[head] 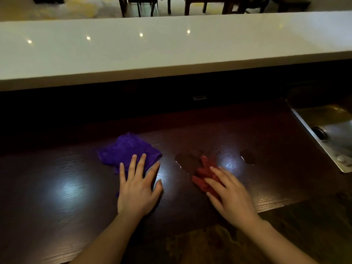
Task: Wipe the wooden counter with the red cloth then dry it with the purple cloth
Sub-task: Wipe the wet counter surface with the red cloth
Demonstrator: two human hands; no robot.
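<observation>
The dark wooden counter (pixel 57 187) fills the lower half of the view. A crumpled purple cloth (pixel 125 149) lies on it left of centre. My left hand (pixel 137 187) rests flat on the cloth's near edge, fingers spread. A bunched red cloth (pixel 203 174) lies right of centre. My right hand (pixel 230 197) presses down on the red cloth with its fingers over it, pointing up and left. Wet patches (pixel 185 161) shine on the wood beside the red cloth, and another wet patch (pixel 247 157) sits further right.
A raised white ledge (pixel 171 46) runs across the back. A steel sink (pixel 327 130) is set into the counter at the right. Chair legs (pixel 139 6) stand beyond the ledge. The counter's front edge runs along the lower right.
</observation>
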